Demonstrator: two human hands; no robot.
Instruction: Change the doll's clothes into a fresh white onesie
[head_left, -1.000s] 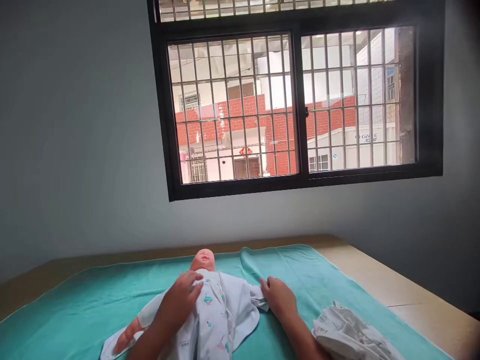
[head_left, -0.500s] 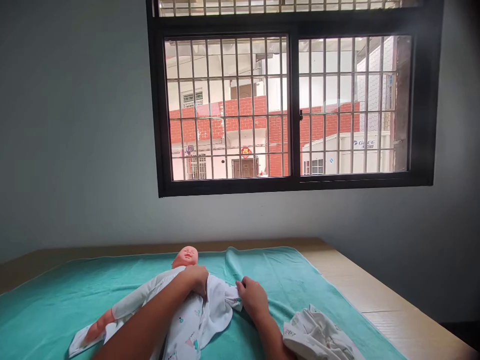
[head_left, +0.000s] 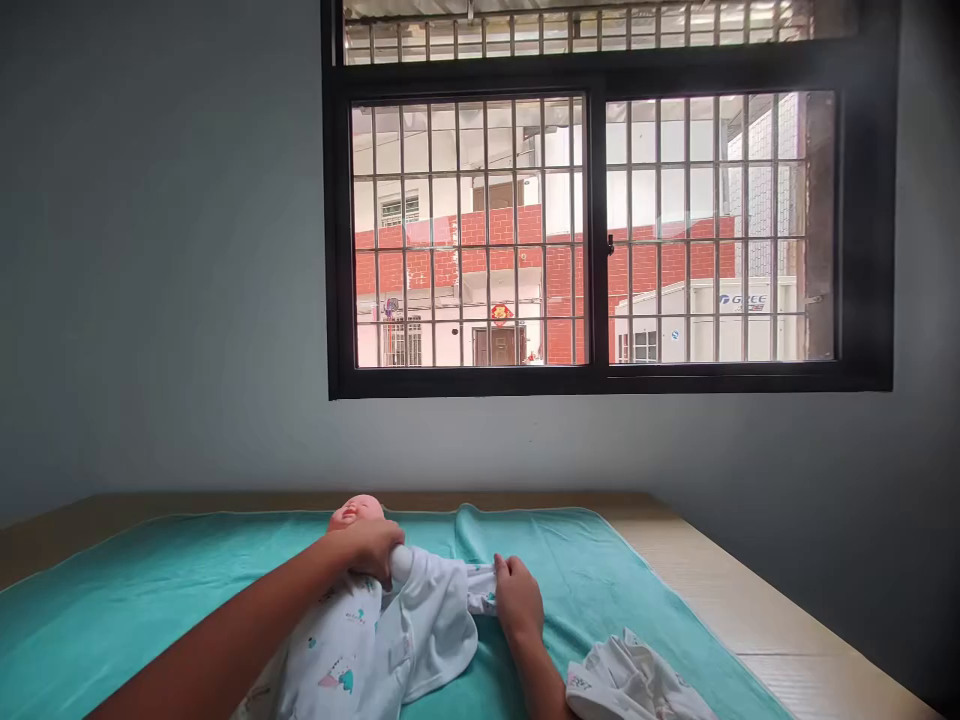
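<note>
Nearest: doll's white printed garment (head_left: 337, 640) spread toward the wearer, w/ a crumpled white printed cloth (head_left: 637, 680) at lower R beside the R forearm. A bit farther, R hand (head_left: 519, 600) is pinched on the end of the garment's sleeve (head_left: 481, 588), pulled out sideways; L hand (head_left: 371, 550) is curled over the doll's shoulder area, fingertips hidden, so can't tell if clamped or just resting. Hands well apart, sleeve stretch between. Doll (head_left: 356, 510) lies on its back, head just past L hand, on the green sheet (head_left: 187, 580) over the counter (head_left: 750, 610). Risks, my read: if R pulls harder than L steadies, doll could slide or twist, sheet rucking up w/ it; arm could snag in the bunched fabric; seam might strain; cuff may slip b/c it's held only at the end. Beyond: wall, barred window (head_left: 465, 382).
</note>
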